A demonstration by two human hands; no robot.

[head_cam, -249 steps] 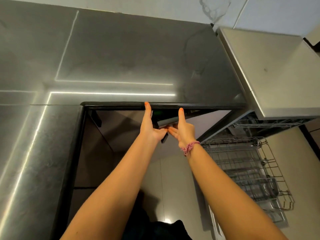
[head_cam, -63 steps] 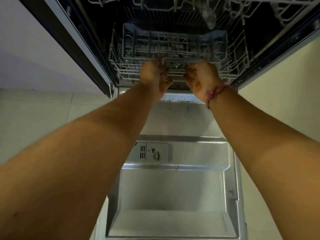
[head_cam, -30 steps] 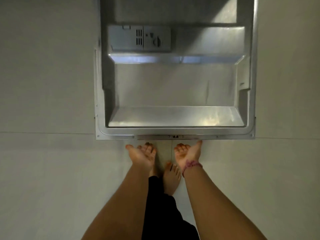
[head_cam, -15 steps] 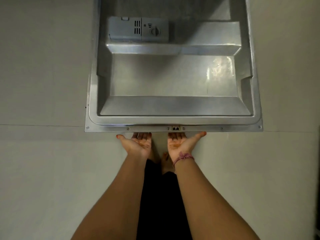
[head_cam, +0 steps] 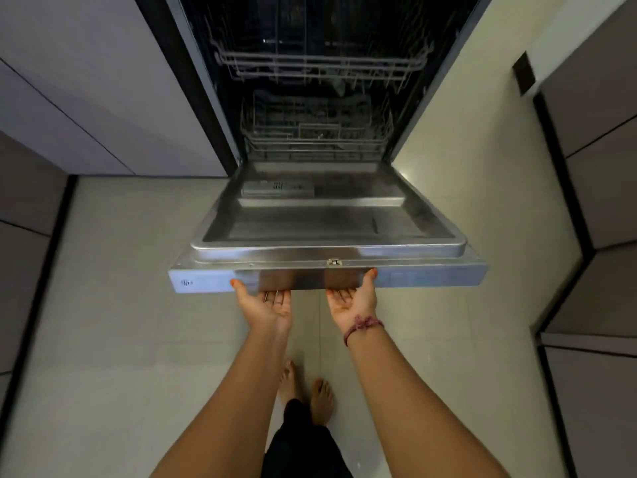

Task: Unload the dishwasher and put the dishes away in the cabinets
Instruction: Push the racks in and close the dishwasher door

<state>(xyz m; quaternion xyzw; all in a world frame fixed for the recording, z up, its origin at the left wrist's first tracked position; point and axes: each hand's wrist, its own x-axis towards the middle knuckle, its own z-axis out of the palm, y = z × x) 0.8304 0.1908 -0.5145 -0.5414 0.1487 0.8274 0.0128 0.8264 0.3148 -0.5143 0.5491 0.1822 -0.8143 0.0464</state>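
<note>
The steel dishwasher door point(head_cam: 327, 232) hangs partly raised in front of me. My left hand point(head_cam: 265, 305) and my right hand point(head_cam: 351, 301) lie palm-up under its front edge, fingers hidden beneath it, thumbs against the front face. Inside the dark dishwasher, the lower wire rack point(head_cam: 315, 136) and the upper wire rack point(head_cam: 320, 65) are pushed in. I see no dishes in them. A pink band circles my right wrist.
Pale cabinet fronts point(head_cam: 86, 98) stand to the left of the dishwasher and grey cabinets point(head_cam: 593, 167) along the right. Light floor tiles point(head_cam: 120, 339) spread below, with my bare feet point(head_cam: 306, 391) under the door's edge.
The door has risen from lying flat to a tilted position, with both palms still under its front edge. My view has lifted, and the racks inside now show.
</note>
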